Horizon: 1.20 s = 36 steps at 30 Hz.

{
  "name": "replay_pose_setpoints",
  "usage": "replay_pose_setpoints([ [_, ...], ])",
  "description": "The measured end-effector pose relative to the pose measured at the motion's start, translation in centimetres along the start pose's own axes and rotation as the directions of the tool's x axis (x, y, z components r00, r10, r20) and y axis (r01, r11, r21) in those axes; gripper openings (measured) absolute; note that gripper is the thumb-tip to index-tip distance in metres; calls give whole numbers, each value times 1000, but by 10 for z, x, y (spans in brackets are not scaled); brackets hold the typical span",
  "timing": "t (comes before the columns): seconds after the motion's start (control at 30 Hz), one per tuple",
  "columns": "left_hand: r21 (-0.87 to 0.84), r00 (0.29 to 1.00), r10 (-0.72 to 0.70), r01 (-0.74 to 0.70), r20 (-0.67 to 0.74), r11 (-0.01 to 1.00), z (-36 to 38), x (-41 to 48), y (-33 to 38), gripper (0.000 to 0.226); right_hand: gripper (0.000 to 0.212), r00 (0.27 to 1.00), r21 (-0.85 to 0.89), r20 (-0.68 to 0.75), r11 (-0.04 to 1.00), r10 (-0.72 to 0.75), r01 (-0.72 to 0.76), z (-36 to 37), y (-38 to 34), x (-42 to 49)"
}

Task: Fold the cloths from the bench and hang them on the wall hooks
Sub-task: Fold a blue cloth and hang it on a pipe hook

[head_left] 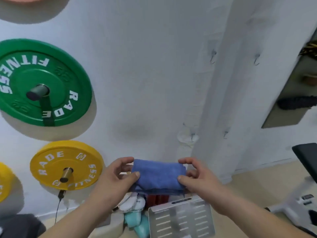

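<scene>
A folded blue cloth [158, 176] is held in the air in front of the white wall, low in the view. My left hand [116, 176] pinches its left end and my right hand [195, 176] pinches its right end, thumbs on the near face. Several small clear wall hooks sit above and to the right: an upper hook [213, 56], another upper hook [256, 59], a lower hook [193, 136] just above the cloth, and a lower hook [226, 133]. All the hooks are bare. The black bench pad [307, 160] shows at the right edge.
A green weight plate [44, 83] and a yellow weight plate [66, 164] hang on pegs on the wall at left. Below my hands are a metal perforated plate [181, 219], white and teal bags [135, 219] and a red object. A white bench frame [298, 205] stands at right.
</scene>
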<state>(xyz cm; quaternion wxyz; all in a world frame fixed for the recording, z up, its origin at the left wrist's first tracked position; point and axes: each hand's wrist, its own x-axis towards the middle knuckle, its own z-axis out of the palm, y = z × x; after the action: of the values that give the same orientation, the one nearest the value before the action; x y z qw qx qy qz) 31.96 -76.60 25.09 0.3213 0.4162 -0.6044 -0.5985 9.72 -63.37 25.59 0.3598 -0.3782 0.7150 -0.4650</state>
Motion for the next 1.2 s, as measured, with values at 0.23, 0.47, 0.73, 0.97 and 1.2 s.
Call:
replay_pose_setpoints([
  [0.23, 29, 984, 98, -103, 148, 994, 63, 154, 95, 35, 28, 976, -119, -194, 990, -99, 77, -84, -76, 127],
  [0.47, 13, 905, 287, -306, 314, 952, 130, 306, 203, 29, 19, 916, -118, -374, 987, -144, 107, -174, -150, 247],
  [0.73, 20, 776, 466, -523, 426, 852, 207, 406, 331, 31, 26, 826, -213, -506, 964, -248, 159, -284, -243, 312],
  [0.97, -17, 703, 628, -661, 333, 750, 249, 416, 414, 27, 26, 740, -335, -482, 879, -469, 339, -365, -312, 331],
  [1.2, -34, 588, 786, -796, 191, 604, 268, 398, 512, 32, 25, 334, -602, -468, 571, -818, 558, -418, -403, 338],
])
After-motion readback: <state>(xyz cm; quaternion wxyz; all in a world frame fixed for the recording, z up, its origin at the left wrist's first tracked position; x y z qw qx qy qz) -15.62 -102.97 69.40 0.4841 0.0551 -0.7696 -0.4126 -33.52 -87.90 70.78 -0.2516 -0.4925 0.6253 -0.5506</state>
